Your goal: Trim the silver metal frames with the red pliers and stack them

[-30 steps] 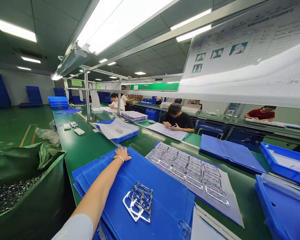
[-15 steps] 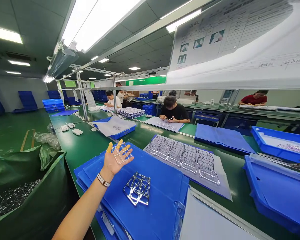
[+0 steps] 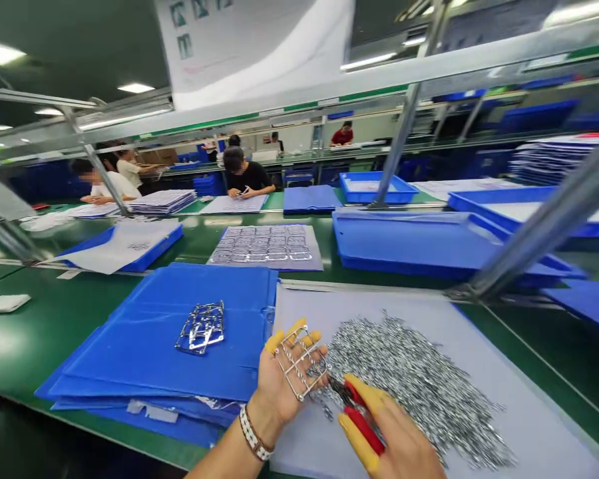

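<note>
My left hand (image 3: 273, 389), palm up with yellow finger covers, holds a shiny silver sprue frame (image 3: 295, 364) across the palm and fingers. My right hand (image 3: 404, 439), also in yellow finger covers, grips red-handled nippers (image 3: 364, 419). Their dark jaws are at the frame's lower right corner; whether they touch it I cannot tell. Beyond and to the right spreads a large heap of small silver parts (image 3: 419, 379) on a white sheet (image 3: 539, 432). Several similar frames (image 3: 202, 329) lie piled on the blue plastic sheets (image 3: 144, 359) at left.
Silver frames in rows cover a white-papered board (image 3: 317, 256) farther back. Blue trays (image 3: 404, 246) stand behind the heap. A slanting metal post (image 3: 539, 233) rises at right. Across the bench a person in black (image 3: 252, 176) handles small pieces.
My view has swung right. My left hand has moved from over the blue sheets to beside the silver heap, still with the frame. My right hand with the nippers has come into view.
</note>
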Demonstrator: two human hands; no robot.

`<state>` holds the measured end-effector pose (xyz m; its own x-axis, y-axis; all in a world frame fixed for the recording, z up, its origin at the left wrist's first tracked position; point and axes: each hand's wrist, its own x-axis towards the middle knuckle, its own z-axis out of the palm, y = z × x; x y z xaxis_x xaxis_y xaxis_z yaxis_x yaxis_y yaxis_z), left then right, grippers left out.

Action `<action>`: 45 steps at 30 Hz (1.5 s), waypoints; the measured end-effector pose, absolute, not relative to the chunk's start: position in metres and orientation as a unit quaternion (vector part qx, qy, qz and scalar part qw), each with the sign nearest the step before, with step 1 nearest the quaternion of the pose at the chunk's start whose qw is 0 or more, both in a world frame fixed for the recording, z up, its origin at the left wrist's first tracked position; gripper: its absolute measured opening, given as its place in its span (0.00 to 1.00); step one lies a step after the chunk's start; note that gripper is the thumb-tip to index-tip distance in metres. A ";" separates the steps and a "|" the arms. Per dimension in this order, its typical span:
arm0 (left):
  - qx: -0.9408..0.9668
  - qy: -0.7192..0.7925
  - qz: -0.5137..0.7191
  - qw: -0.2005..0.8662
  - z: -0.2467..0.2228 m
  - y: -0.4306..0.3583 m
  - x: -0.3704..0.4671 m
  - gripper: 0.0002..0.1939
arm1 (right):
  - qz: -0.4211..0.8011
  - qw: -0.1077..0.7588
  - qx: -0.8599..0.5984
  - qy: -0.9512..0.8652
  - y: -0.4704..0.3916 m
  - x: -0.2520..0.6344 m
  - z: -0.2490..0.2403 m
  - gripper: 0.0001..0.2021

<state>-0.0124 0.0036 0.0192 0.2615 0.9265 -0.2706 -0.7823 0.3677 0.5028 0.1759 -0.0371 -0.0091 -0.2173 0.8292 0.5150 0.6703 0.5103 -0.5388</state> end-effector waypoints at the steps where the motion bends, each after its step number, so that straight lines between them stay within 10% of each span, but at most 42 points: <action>1: 0.121 0.274 0.536 0.789 0.013 0.004 -0.002 0.30 | 0.078 0.383 -0.486 -0.782 -0.034 0.176 -0.003 0.18; 13: 0.087 0.280 0.537 0.790 -0.016 0.003 0.023 0.24 | 0.050 0.159 -0.572 -0.803 -0.019 0.155 0.009 0.14; 45: 0.233 0.375 0.542 0.715 -0.021 -0.002 0.015 0.22 | -0.008 0.099 -0.574 -0.813 -0.021 0.147 0.019 0.19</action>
<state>0.0149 -0.0018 -0.0214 0.1304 0.9501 -0.2832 -0.6003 0.3030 0.7401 0.1471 -0.0208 0.0192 -0.3224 0.9311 0.1706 0.9344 0.3419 -0.1002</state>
